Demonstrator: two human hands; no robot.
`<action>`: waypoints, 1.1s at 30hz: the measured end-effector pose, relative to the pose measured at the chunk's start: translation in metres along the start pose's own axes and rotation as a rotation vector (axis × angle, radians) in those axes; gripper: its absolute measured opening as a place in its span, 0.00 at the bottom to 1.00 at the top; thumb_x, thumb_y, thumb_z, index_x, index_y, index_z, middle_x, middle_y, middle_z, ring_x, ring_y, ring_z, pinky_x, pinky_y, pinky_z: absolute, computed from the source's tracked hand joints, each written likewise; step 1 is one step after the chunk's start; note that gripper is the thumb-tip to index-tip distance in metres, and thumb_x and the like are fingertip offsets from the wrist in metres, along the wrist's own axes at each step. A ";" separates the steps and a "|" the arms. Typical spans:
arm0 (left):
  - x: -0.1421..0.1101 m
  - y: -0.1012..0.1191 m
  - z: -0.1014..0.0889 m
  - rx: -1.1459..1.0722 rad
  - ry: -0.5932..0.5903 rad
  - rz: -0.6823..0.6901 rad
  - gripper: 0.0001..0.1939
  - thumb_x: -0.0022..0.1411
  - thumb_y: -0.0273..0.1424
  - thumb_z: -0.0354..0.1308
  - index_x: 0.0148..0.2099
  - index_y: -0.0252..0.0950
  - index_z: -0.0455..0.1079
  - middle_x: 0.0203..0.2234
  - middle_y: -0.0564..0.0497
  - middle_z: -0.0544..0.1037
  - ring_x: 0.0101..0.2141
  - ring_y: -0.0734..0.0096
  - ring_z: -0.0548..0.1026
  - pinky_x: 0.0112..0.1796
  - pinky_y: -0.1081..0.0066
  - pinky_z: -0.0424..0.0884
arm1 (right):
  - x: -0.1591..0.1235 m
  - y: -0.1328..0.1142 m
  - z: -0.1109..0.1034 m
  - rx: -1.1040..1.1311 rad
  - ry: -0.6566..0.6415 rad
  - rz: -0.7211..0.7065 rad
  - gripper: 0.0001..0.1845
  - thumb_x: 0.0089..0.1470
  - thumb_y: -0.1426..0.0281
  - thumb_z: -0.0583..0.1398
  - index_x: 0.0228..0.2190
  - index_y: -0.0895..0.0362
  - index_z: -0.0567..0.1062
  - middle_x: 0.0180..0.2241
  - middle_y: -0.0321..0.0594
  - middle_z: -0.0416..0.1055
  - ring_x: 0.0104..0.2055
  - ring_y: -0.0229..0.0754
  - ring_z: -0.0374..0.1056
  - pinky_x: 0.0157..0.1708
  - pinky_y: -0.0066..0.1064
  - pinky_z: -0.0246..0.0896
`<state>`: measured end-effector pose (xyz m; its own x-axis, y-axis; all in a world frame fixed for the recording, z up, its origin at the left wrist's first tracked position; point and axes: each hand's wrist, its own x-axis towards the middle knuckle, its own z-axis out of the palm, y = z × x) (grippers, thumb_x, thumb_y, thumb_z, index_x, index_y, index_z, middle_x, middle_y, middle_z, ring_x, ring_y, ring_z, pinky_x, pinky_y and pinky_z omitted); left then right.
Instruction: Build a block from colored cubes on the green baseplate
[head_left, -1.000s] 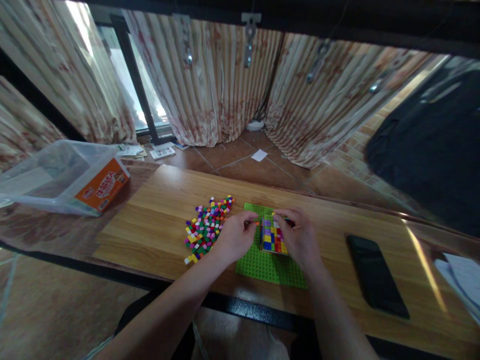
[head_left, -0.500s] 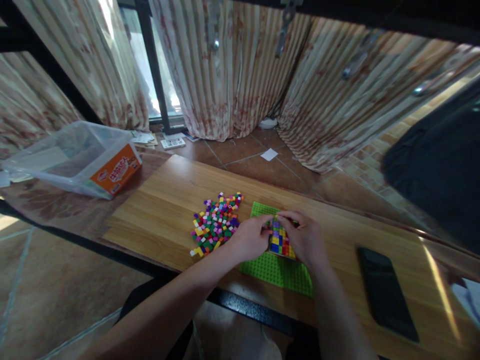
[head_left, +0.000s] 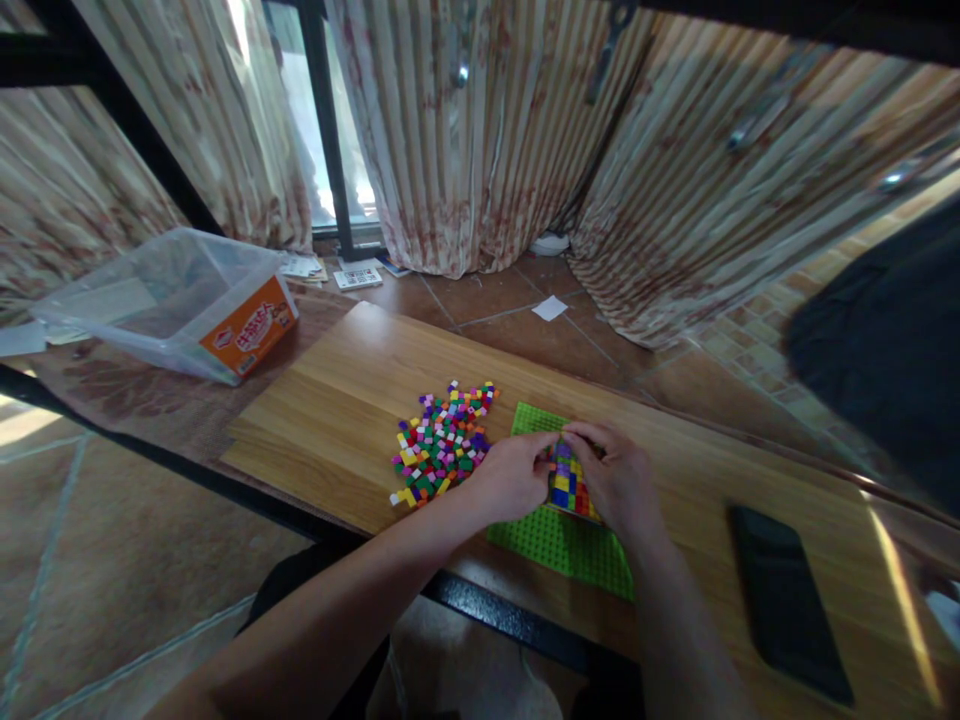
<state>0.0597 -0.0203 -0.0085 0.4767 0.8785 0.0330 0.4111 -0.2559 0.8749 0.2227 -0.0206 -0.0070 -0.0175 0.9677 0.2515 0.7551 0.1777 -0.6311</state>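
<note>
A green studded baseplate point(head_left: 559, 550) lies on the wooden board, bearing a block of small coloured bricks point(head_left: 568, 488) in yellow, blue, purple, red and orange. My left hand point(head_left: 519, 476) is at the left side of this block, fingers bent and pinched together near its far edge. My right hand point(head_left: 616, 470) curls over the right side, its thumb and fingertips meeting the left hand's at the far end. Whatever small piece the fingertips hold is hidden. To the left of the plate spreads a loose pile of tiny coloured bricks point(head_left: 442, 440).
A black phone point(head_left: 787, 600) lies at the right on the wooden board point(head_left: 315, 400). At the far left stands a clear plastic bin point(head_left: 180, 330) with an orange label. Patterned curtains point(head_left: 465, 140) hang behind, and a white paper point(head_left: 550, 308) is on the floor.
The whole view has shifted slightly, so things appear a little further right. Both hands stay over the brick block with fingertips together; no brick visibly moves.
</note>
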 end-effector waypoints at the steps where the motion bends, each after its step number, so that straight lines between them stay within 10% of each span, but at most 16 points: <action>1: 0.000 0.000 0.000 -0.004 0.004 0.002 0.22 0.59 0.23 0.50 0.55 0.38 0.70 0.45 0.46 0.79 0.44 0.61 0.77 0.47 0.62 0.72 | 0.000 0.000 0.000 -0.020 -0.002 -0.013 0.14 0.56 0.61 0.56 0.33 0.54 0.79 0.35 0.42 0.76 0.39 0.45 0.70 0.43 0.39 0.62; 17: 0.001 -0.002 -0.001 -0.006 -0.012 0.005 0.20 0.59 0.23 0.50 0.54 0.36 0.71 0.43 0.46 0.79 0.43 0.62 0.77 0.47 0.63 0.72 | -0.003 -0.001 0.000 0.016 0.006 -0.001 0.14 0.55 0.61 0.56 0.34 0.54 0.79 0.36 0.42 0.77 0.39 0.44 0.71 0.42 0.37 0.63; 26: 0.010 -0.013 0.000 -0.348 0.236 -0.047 0.17 0.58 0.22 0.56 0.51 0.30 0.71 0.35 0.45 0.81 0.34 0.67 0.78 0.40 0.65 0.75 | -0.010 -0.003 -0.002 0.080 0.288 -0.055 0.13 0.58 0.63 0.56 0.35 0.56 0.78 0.36 0.43 0.76 0.40 0.44 0.71 0.43 0.39 0.66; 33: 0.009 -0.008 -0.001 -0.496 0.280 0.071 0.17 0.58 0.19 0.56 0.50 0.32 0.71 0.35 0.46 0.81 0.36 0.68 0.78 0.42 0.65 0.74 | -0.017 -0.018 0.005 0.141 0.173 -0.141 0.12 0.56 0.61 0.60 0.37 0.53 0.79 0.41 0.42 0.74 0.45 0.44 0.69 0.46 0.40 0.65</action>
<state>0.0601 -0.0101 -0.0150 0.2377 0.9568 0.1675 -0.0606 -0.1575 0.9857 0.2065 -0.0392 -0.0035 0.0048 0.8888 0.4584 0.6542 0.3439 -0.6736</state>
